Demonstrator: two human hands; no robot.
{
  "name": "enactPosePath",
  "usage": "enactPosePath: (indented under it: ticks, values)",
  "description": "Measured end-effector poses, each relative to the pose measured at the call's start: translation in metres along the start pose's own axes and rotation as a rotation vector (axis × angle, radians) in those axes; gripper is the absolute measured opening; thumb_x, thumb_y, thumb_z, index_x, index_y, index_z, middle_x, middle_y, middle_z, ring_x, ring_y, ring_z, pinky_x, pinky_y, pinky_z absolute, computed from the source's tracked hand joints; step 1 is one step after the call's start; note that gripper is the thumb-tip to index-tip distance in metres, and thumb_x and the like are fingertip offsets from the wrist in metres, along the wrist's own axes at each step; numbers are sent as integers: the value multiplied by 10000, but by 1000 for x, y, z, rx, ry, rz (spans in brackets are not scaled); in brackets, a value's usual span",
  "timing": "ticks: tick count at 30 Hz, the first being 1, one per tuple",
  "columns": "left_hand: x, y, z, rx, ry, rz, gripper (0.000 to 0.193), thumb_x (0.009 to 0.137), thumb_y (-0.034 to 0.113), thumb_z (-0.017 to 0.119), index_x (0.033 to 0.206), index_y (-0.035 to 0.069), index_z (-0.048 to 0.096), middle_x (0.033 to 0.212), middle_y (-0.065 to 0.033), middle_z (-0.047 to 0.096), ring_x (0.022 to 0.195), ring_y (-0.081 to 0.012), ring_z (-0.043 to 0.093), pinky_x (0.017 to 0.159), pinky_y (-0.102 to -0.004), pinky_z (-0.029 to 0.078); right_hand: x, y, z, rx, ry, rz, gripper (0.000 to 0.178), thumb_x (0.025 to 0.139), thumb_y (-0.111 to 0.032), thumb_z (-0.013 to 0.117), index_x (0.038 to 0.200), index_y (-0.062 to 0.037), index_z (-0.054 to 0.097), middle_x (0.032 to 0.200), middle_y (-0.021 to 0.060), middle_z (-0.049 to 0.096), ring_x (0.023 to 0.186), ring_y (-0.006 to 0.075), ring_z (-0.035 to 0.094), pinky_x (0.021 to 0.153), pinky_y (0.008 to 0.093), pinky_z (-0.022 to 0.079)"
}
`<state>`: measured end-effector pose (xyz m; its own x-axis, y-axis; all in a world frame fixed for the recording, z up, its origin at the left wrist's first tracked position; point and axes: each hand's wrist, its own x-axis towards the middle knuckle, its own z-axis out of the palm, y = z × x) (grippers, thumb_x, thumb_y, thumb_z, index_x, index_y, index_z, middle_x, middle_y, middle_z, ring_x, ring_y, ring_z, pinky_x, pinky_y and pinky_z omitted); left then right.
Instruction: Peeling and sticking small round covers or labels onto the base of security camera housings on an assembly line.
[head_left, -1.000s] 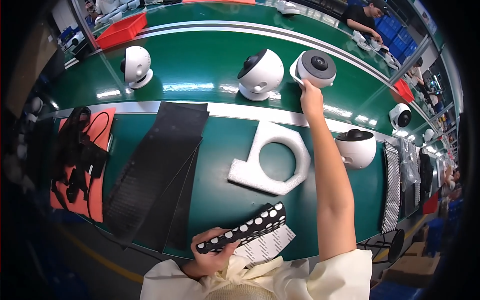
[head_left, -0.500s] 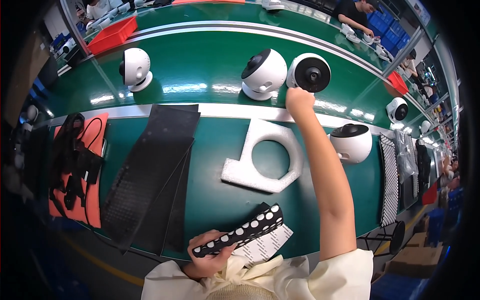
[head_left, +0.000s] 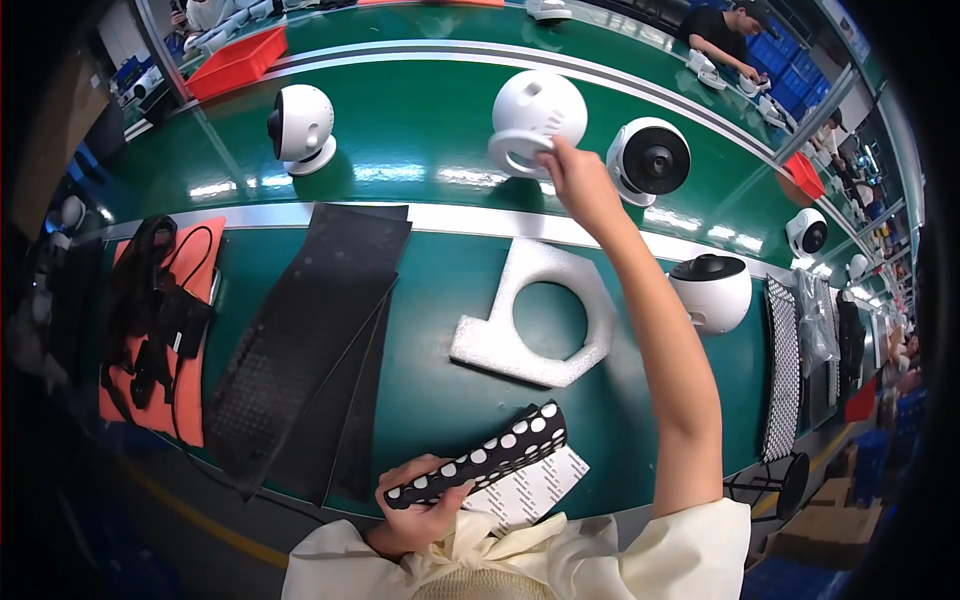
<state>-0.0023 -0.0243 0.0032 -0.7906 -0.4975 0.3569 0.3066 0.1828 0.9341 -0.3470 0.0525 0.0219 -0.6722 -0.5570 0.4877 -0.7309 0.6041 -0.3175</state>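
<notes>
My right hand (head_left: 580, 180) reaches over the green belt. Its fingers are closed on the ring-shaped base of a round white camera (head_left: 540, 105), which is tipped so its plain white back shows and its dark front is hidden. Just right of it, another white camera (head_left: 652, 162) stands with its black lens face toward me. Close to my body, my left hand (head_left: 425, 505) grips a black strip with white dots (head_left: 485, 460), folded or stacked. Under that strip sticks out a white printed sheet (head_left: 535, 490); whether the hand holds it too is unclear.
A white foam cutout (head_left: 505, 295) lies mid-bench. Left of it are black sheets (head_left: 300, 330) and cables on an orange pad (head_left: 190, 390). More white cameras (head_left: 305, 125) stand on the belt, one (head_left: 712, 292) on the bench. Dotted strips (head_left: 782, 370) lie right. A co-worker (head_left: 725, 40) works opposite.
My right hand has shifted left and up. The camera it grips has gone from upright to tipped, turning its base toward me. My left hand keeps its hold; the view has shifted slightly.
</notes>
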Motion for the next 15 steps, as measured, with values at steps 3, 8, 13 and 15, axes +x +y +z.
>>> enactPosePath:
  ticks: [3,8,13,15]
  values:
    - [1,-2,-1,1,-17,-39,192,625,-3,668,773,-51,556,596,-91,569,494,-125,543,446,-220,402,-12,-42,-41,1065,-12,242,237,860,-198,419,935,7,512,908,125,586,773,186,583,631,289,517]
    - [-3,-2,-7,-69,-54,-74,207,625,6,675,786,-54,560,626,-110,585,530,-135,567,482,-213,427,-71,-83,-119,1735,-182,390,309,869,-199,351,1031,55,419,1015,270,507,815,274,583,617,303,536]
    - [-5,-4,-4,-149,-26,-93,252,618,13,680,830,-60,564,674,-116,599,575,-133,580,523,-216,447,-138,-92,-111,1850,-335,620,344,887,-200,301,1130,41,344,1110,283,439,988,306,502,686,358,516]
    - [-4,-2,-4,-177,-19,-127,270,615,16,681,846,-62,564,702,-119,605,597,-130,582,544,-217,452,-146,-95,-116,1844,-331,646,362,887,-205,298,1153,40,318,1111,283,438,1012,311,486,702,380,510]
